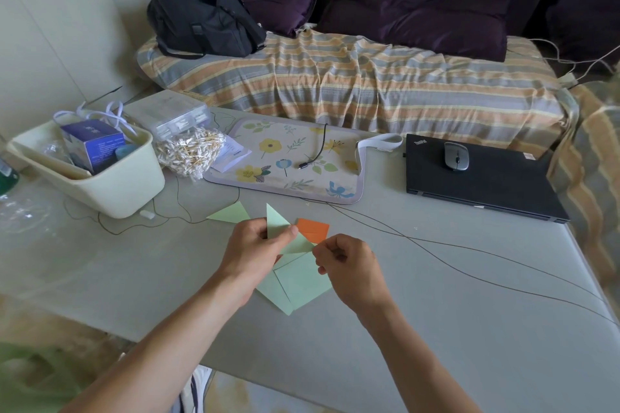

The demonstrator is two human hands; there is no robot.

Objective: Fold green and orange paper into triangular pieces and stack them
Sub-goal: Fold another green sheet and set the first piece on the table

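My left hand (255, 245) pinches a folded green paper piece (278, 225) just above the table, its pointed tip standing up. My right hand (347, 261) pinches the same piece at its right corner, fingers curled. Under the hands lie flat green paper sheets (302, 282), overlapping. An orange paper piece (313, 230) lies on the table just behind the hands. A finished green triangle (231, 213) lies apart to the left.
A cream bin (110, 184) with a blue box stands at the left, next to a bag of cotton swabs (189, 152). A floral mat (288, 161) with a cable lies behind. A shut black laptop (479, 178) with a mouse (456, 156) sits at right.
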